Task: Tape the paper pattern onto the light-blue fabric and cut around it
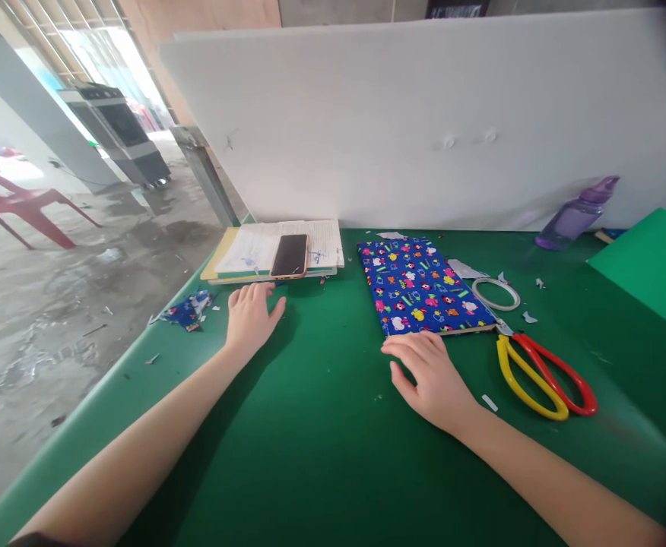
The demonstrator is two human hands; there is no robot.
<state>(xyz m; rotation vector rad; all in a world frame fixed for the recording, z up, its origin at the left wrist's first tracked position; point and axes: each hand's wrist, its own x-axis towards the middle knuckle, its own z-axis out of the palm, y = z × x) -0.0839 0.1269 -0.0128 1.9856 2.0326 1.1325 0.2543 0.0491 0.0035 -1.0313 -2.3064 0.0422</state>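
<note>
Between my left hand (250, 319) and my right hand (432, 380) the green table (321, 425) lies bare, so I can sweep either way there. Ahead, the paper stack (276, 251) with its phone (290, 255) and the patterned book (421, 285) block me. Scissors (541, 372) and a tape ring (496, 294) crowd my right, with the white board (424, 114) closing the back.

Both bare forearms reach forward, the left hand (249, 317) lying flat with palm down and fingers loosely together, while the right hand (432, 377) rests palm down too, its fingers slightly spread and empty, the wrist almost straight.
</note>
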